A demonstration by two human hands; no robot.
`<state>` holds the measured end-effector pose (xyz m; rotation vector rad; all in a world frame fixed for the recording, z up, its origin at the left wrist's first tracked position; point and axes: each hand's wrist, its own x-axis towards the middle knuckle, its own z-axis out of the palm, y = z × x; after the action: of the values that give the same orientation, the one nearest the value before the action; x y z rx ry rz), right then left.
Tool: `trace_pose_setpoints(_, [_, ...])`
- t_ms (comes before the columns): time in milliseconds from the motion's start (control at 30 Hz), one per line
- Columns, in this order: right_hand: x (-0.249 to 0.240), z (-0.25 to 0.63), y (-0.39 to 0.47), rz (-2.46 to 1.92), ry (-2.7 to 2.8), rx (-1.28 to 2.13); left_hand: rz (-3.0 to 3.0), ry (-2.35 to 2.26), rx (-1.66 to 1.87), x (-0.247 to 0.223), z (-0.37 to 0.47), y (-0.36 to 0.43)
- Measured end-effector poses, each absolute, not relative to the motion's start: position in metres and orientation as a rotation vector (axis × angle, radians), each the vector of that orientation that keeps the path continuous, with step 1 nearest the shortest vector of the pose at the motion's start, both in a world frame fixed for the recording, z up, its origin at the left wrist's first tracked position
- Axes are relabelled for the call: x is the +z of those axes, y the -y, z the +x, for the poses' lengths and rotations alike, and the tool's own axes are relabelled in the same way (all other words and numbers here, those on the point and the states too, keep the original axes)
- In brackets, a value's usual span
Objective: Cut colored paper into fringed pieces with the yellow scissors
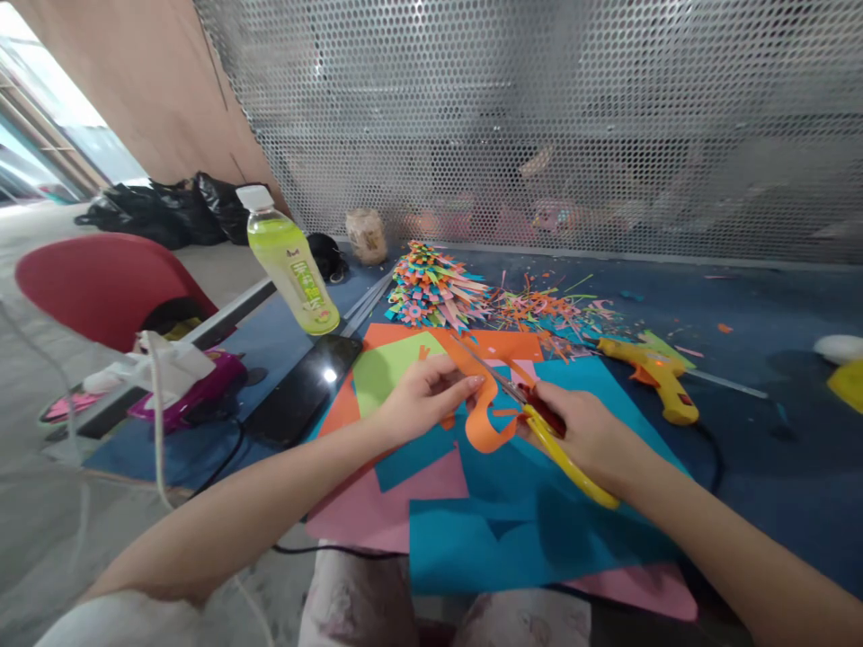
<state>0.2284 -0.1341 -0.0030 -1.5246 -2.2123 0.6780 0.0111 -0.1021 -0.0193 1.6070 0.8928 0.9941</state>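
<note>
My left hand (431, 395) pinches a curled strip of orange paper (486, 429) between thumb and fingers. In my right hand (580, 422) is a pair of scissors (566, 463) with yellow handles, my fingers through the loops. Its blades point up and left, close beside the orange strip; whether they touch it I cannot tell. Below both hands lie overlapping sheets of blue paper (539, 544), pink paper (391, 517), orange paper and a green sheet (384, 368). Small orange cut pieces rest near my left fingers.
Behind the sheets stands a cone of colourful folded paper (435, 288), with a heap of paper scraps (553, 310) beside it. A yellow glue gun (651, 373) lies right. Left are a drink bottle (293, 265), a black phone (303, 391) and a purple tissue box (195, 391). Perforated metal closes the back.
</note>
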Motion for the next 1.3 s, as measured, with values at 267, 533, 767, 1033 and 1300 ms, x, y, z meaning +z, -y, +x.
trace_pose_setpoints(267, [0.001, 0.23, 0.133, -1.496, 2.167, 0.668, 1.607, -0.768, 0.881, -0.004, 0.0, 0.093])
trace_pose_setpoints(533, [-0.003, 0.23, 0.133, -1.543, 2.209, 0.661, 1.65, -0.754, 0.728, -0.012, -0.008, 0.086])
trace_pose_setpoints(767, [-0.001, 0.232, 0.132, -1.556, 2.191, 0.625, 2.068, -0.851, 0.659, 0.0, -0.015, 0.087])
trace_pose_setpoints(1033, [0.003, 0.235, 0.127, -1.498, 2.143, 0.537, 2.633, -1.288, 0.143, 0.02, -0.04, 0.068])
trace_pose_setpoints(1300, [0.002, 0.236, 0.126, -1.458, 2.0, 0.573, 2.742, -1.795, -0.08, 0.015, -0.048, 0.053])
